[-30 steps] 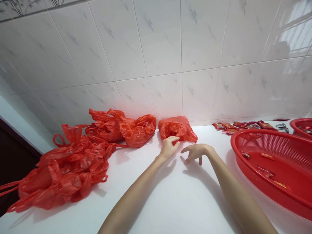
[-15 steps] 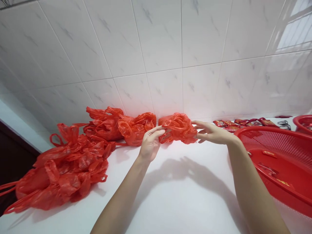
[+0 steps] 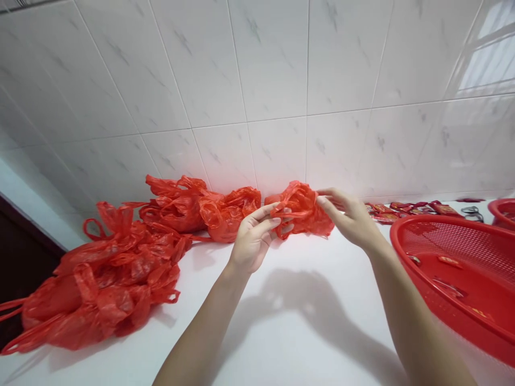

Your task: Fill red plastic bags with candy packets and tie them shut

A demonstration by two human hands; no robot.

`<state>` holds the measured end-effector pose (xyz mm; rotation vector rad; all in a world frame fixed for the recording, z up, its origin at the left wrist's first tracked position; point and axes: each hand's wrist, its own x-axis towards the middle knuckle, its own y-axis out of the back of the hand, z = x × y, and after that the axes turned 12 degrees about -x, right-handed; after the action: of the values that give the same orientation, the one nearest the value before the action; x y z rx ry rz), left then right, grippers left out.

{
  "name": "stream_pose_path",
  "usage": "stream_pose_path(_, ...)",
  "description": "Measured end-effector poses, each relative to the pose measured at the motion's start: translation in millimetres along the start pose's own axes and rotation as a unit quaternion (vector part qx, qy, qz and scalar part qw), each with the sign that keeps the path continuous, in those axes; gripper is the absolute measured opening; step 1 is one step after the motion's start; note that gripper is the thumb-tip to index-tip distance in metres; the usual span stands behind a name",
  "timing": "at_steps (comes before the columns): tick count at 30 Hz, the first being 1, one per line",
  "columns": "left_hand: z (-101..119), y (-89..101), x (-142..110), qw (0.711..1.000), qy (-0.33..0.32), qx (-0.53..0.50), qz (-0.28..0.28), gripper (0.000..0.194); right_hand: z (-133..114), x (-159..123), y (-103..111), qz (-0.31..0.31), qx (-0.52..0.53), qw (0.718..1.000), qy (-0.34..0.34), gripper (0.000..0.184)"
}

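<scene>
A thin red plastic bag (image 3: 300, 206) is held between my two hands near the back of the white table, its mouth and handles crumpled toward me. My left hand (image 3: 255, 236) pinches the bag's left edge, with some fingers behind the film. On the other side, my right hand (image 3: 348, 214) grips its upper right edge between thumb and fingers. Just to the left, another red plastic bag (image 3: 229, 217) rests against the wall. What the held bag contains cannot be made out.
A heap of bulging red bags (image 3: 108, 279) covers the table's left side. At the right stands a red plastic basket (image 3: 406, 230) holding a few small packets. Behind it lie several red packets (image 3: 418, 209) and a dark metal item (image 3: 472, 213). Tiled wall (image 3: 277, 150) bounds the back.
My right hand has closed from loosely spread fingers onto the bag's right edge. My left fingers have slid further in at the bag's left, and the bag looks more stretched out.
</scene>
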<state>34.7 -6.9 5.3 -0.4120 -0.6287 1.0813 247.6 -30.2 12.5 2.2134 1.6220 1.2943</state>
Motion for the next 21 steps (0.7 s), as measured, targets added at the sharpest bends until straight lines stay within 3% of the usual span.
stream_pose_path(5, 6, 2.0, -2, 1.0, 0.024, 0.01, -0.016, 0.023, -7, -4, -20, -0.072, 0.016, 0.997, -0.016, 0.056)
stream_pose_path(10, 13, 2.1, -3, 0.999, 0.018, 0.023, -0.029, 0.023, -7, -5, -31, -0.119, 0.028, 0.992, 0.025, 0.039)
stream_pose_path(16, 31, 6.7, -4, 0.999, -0.015, 0.049, 0.001, 0.028, -7, -5, -36, -0.142, -0.116, 0.982, -0.042, 0.049)
stream_pose_path(21, 62, 18.6, -8, 0.989, -0.078, 0.112, 0.059, 0.037, 4, 2, -27, -0.176, -0.272, 0.943, -0.078, 0.032)
